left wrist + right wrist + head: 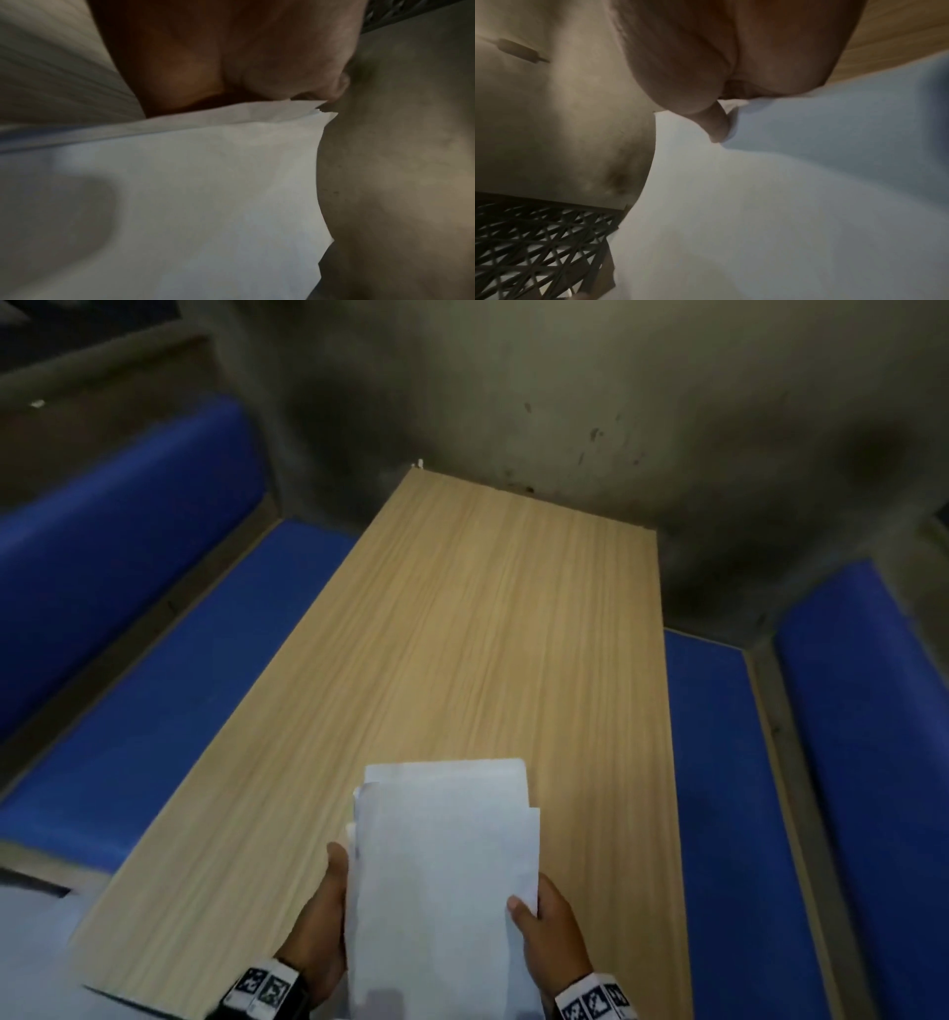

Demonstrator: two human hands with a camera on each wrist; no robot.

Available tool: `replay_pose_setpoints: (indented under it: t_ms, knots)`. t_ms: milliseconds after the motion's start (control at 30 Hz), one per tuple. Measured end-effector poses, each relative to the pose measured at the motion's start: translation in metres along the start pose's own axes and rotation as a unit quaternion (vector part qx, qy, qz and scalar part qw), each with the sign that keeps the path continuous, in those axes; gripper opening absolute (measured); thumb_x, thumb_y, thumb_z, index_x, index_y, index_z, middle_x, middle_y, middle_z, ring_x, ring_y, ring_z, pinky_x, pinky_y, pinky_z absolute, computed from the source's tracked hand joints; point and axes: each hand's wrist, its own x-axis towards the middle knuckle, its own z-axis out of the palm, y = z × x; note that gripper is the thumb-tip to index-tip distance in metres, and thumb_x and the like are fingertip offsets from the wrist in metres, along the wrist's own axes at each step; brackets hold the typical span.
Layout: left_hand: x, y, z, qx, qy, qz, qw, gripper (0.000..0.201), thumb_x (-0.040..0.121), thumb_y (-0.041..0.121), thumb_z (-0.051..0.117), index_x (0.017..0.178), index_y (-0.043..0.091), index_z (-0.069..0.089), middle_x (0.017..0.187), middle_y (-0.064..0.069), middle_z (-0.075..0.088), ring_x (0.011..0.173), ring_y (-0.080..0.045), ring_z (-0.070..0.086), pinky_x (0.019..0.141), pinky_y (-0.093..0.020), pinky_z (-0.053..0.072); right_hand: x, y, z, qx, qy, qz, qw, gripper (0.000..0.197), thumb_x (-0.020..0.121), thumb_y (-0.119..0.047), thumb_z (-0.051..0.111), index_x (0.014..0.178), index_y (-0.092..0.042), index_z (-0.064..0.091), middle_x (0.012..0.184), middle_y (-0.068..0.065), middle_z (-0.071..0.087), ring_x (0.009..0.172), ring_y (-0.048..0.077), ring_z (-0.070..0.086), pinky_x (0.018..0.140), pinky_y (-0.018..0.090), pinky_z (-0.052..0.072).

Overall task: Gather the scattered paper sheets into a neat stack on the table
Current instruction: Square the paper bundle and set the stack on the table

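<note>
**Both hands hold the gathered sheets above the near end of the table**

The head view alone shows the whole scene: the paper sheets (444,880) sit at 6 o'clock, held over the near end of the wooden table (488,618), with blue benches (169,690) at 9 and 3 o'clock and a grey wall (590,392) at 12. The left hand (318,927) grips the bundle's left edge; the right hand (552,932) pinches the right edge, thumb on top.

The left wrist view adds the layered paper edges (205,119) fanned under the thumb (295,67). The right wrist view shows a thumb (716,123) pressing into the top sheet, and a dark lattice (539,243) at 7 o'clock.

The sheets are white, blank and unevenly aligned, with corners stepped at the far end.
</note>
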Motion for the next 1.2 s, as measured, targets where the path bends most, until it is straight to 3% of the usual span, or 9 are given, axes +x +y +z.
replay_pose_setpoints:
  t_ms: [167, 300, 367, 433, 567, 733, 867, 1067, 1200]
  knots:
    - [-0.008, 0.017, 0.015, 0.161, -0.022, 0.207, 0.965, 0.096, 0.051, 0.059, 0.090, 0.130, 0.012, 0.062, 0.114, -0.011, 0.077, 0.100, -0.027, 0.075, 0.076, -0.036, 0.061, -0.003, -0.026, -0.002, 0.060, 0.086, -0.082, 0.991, 0.054, 0.099, -0.016, 0.052, 0.150, -0.024, 0.036, 0.152, -0.007, 0.045, 0.142, 0.014, 0.039, 0.120, 0.043, 0.029]
    - [-0.016, 0.043, 0.040, 0.265, 0.028, 0.342, 0.901, 0.062, 0.052, 0.031, 0.097, 0.109, 0.029, 0.072, 0.099, 0.014, 0.079, 0.090, -0.004, 0.075, 0.071, -0.019, 0.057, -0.014, -0.056, -0.012, 0.129, 0.120, -0.180, 0.968, 0.060, 0.093, -0.001, 0.061, 0.144, -0.026, 0.042, 0.143, -0.004, 0.054, 0.134, 0.014, 0.050, 0.109, 0.038, 0.042]
    - [-0.015, 0.048, 0.046, 0.314, 0.040, 0.374, 0.872, 0.046, 0.060, 0.023, 0.095, 0.095, 0.045, 0.074, 0.090, 0.019, 0.078, 0.084, -0.001, 0.073, 0.070, -0.021, 0.057, -0.013, -0.055, -0.010, 0.128, 0.126, -0.191, 0.965, 0.065, 0.083, -0.017, 0.077, 0.140, -0.032, 0.047, 0.139, 0.003, 0.056, 0.129, 0.018, 0.054, 0.105, 0.041, 0.046]
    - [-0.013, 0.049, 0.047, 0.367, 0.025, 0.382, 0.848, 0.034, 0.067, 0.022, 0.092, 0.091, 0.039, 0.075, 0.090, 0.013, 0.078, 0.083, -0.008, 0.074, 0.072, -0.032, 0.058, -0.012, -0.052, -0.006, 0.158, 0.131, -0.121, 0.971, 0.094, 0.061, -0.054, 0.085, 0.140, -0.025, 0.046, 0.138, 0.006, 0.057, 0.127, 0.023, 0.055, 0.106, 0.050, 0.046]
    - [-0.006, 0.044, 0.044, 0.352, 0.012, 0.372, 0.859, 0.036, 0.067, 0.021, 0.090, 0.097, 0.023, 0.070, 0.094, 0.010, 0.077, 0.082, -0.009, 0.074, 0.068, -0.029, 0.056, -0.009, -0.047, -0.003, 0.192, 0.132, -0.095, 0.968, 0.099, 0.049, -0.065, 0.085, 0.133, -0.028, 0.047, 0.128, 0.006, 0.061, 0.117, 0.025, 0.060, 0.098, 0.056, 0.050]
    - [-0.010, 0.045, 0.048, 0.262, -0.022, 0.407, 0.875, 0.057, 0.057, 0.037, 0.080, 0.106, 0.011, 0.066, 0.095, 0.008, 0.075, 0.087, -0.003, 0.070, 0.072, -0.019, 0.053, -0.016, -0.072, -0.010, 0.213, 0.140, -0.222, 0.941, 0.056, 0.062, -0.059, 0.078, 0.109, -0.035, 0.058, 0.112, 0.005, 0.062, 0.099, 0.025, 0.065, 0.077, 0.047, 0.059]
    - [-0.016, 0.051, 0.063, 0.232, 0.000, 0.467, 0.853, 0.068, 0.074, 0.075, 0.058, 0.102, 0.013, 0.065, 0.099, -0.005, 0.070, 0.092, -0.015, 0.066, 0.079, -0.026, 0.050, -0.015, -0.093, -0.009, 0.262, 0.188, -0.242, 0.915, 0.054, 0.066, -0.068, 0.068, 0.099, -0.026, 0.058, 0.096, 0.004, 0.062, 0.084, 0.025, 0.064, 0.062, 0.043, 0.054]
    - [-0.016, 0.052, 0.081, 0.258, 0.070, 0.444, 0.855, 0.019, 0.091, 0.035, 0.062, 0.084, 0.018, 0.067, 0.084, 0.013, 0.070, 0.077, 0.004, 0.062, 0.073, -0.025, 0.042, -0.014, -0.101, 0.000, 0.216, 0.269, -0.179, 0.921, 0.029, 0.076, -0.060, 0.057, 0.083, -0.032, 0.058, 0.086, 0.002, 0.064, 0.087, 0.037, 0.065, 0.069, 0.057, 0.057]
    - [-0.009, 0.054, 0.069, 0.258, 0.061, 0.428, 0.864, 0.037, 0.076, 0.054, 0.063, 0.098, 0.025, 0.064, 0.097, 0.012, 0.070, 0.090, 0.002, 0.062, 0.079, -0.028, 0.045, -0.015, -0.095, 0.000, 0.233, 0.242, -0.192, 0.922, 0.049, 0.067, -0.070, 0.065, 0.095, -0.029, 0.059, 0.096, 0.004, 0.064, 0.087, 0.028, 0.065, 0.066, 0.047, 0.057]
